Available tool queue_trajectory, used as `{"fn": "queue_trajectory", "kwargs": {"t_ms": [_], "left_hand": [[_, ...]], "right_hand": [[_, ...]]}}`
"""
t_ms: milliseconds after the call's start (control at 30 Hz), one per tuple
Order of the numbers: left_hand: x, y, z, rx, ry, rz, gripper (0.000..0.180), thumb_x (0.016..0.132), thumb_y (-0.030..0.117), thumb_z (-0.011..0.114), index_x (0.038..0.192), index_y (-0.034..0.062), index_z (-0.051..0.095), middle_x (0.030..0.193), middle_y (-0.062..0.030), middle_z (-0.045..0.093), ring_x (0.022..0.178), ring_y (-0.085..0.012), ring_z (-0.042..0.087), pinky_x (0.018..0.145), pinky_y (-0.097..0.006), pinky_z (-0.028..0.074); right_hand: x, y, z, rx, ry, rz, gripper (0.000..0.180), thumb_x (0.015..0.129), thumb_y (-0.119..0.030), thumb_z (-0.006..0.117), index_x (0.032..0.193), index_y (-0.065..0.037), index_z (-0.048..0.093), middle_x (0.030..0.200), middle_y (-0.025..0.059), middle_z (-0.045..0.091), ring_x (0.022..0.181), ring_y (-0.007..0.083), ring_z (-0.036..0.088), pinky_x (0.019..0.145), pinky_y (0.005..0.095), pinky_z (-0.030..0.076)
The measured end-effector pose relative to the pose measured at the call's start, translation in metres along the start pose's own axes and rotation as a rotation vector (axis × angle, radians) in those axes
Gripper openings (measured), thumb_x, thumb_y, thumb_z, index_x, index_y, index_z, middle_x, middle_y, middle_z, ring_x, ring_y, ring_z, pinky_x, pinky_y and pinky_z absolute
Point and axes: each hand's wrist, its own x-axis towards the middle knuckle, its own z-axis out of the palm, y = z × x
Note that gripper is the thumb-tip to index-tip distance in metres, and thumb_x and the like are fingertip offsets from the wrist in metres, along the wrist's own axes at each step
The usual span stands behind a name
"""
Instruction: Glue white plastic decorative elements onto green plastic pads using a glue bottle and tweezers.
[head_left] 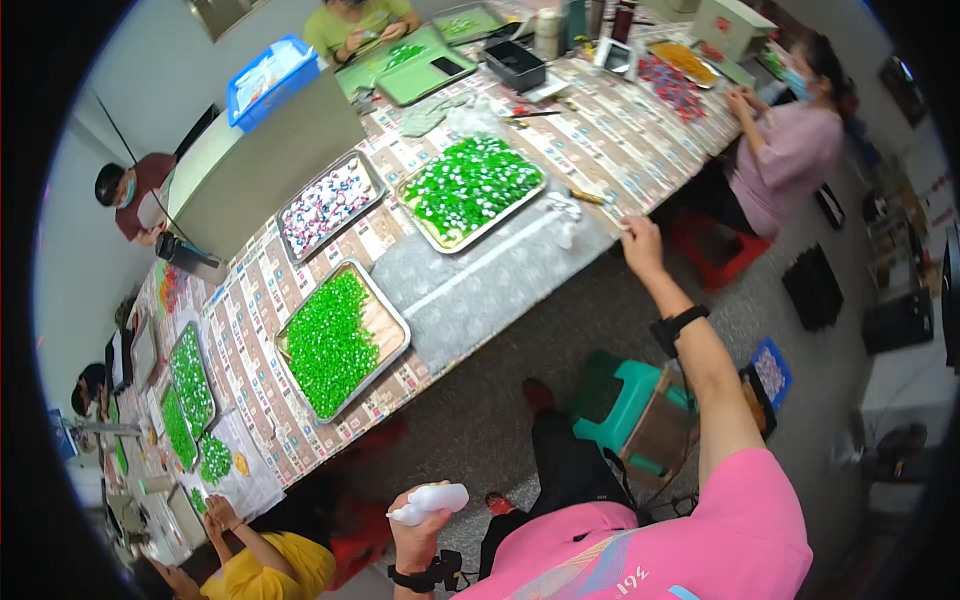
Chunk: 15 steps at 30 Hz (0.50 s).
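Note:
My left hand (pixel 418 535) is low near my body, closed around a white plastic bottle (pixel 432 500) that lies sideways in my grip. My right hand (pixel 640 243) reaches out to the table's front edge (pixel 470 340) and rests there, fingers on a grey plastic sheet (pixel 480 275); whether it pinches the sheet is unclear. A black band is on each wrist. Beyond the sheet stands a metal tray of green and white pieces (pixel 470 190). A second tray of green pieces (pixel 335 340) lies to the left.
A tray of pink and white pieces (pixel 328 205) sits behind. A grey box (pixel 260 165) with a blue bin stands at the far side. Other people sit around the long table. A green stool (pixel 625 400) and a blue basket (pixel 772 370) are on the floor.

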Motion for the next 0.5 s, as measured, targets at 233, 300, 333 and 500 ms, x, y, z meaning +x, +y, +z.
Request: {"fn": "queue_trajectory", "kwargs": {"t_ms": [233,300,333,500], "left_hand": [[0.047,0.002,0.023,0.090,0.084,-0.123,0.040,0.066,-0.002,0.076,0.104,-0.0018,0.064,0.106,-0.0164,0.068,0.097,-0.0227,0.065,0.088,-0.035,0.053],[0.044,0.003,0.024,0.024,0.146,-0.125,0.038,0.067,-0.003,0.075,0.104,-0.0019,0.066,0.105,-0.0142,0.068,0.095,-0.0205,0.066,0.086,-0.033,0.052],[0.041,0.003,0.023,0.048,0.134,-0.113,0.037,0.068,-0.002,0.075,0.104,-0.0019,0.067,0.105,-0.0134,0.068,0.095,-0.0197,0.066,0.086,-0.032,0.052],[-0.008,0.000,0.015,0.006,0.205,-0.109,0.036,0.075,0.002,0.076,0.109,0.0006,0.067,0.101,-0.0067,0.069,0.091,-0.0123,0.064,0.082,-0.027,0.052]], "right_hand": [[0.102,0.087,0.096,-0.188,-0.262,-0.081,0.031,0.075,0.002,0.049,0.099,-0.001,0.067,0.102,0.0197,0.064,0.102,0.0373,0.057,0.091,0.0434,0.044],[0.105,0.096,0.097,-0.095,-0.312,-0.013,0.027,0.075,0.000,0.053,0.098,0.000,0.068,0.103,0.0201,0.065,0.099,0.0383,0.058,0.088,0.0433,0.046],[0.105,0.101,0.097,-0.143,-0.349,0.005,0.028,0.076,-0.002,0.054,0.101,0.000,0.067,0.102,0.0200,0.065,0.098,0.0381,0.059,0.088,0.0428,0.046],[0.081,0.142,0.088,0.042,-0.284,0.328,0.038,0.083,-0.014,0.061,0.117,0.002,0.056,0.109,0.0208,0.063,0.098,0.0344,0.063,0.086,0.0402,0.048]]}}
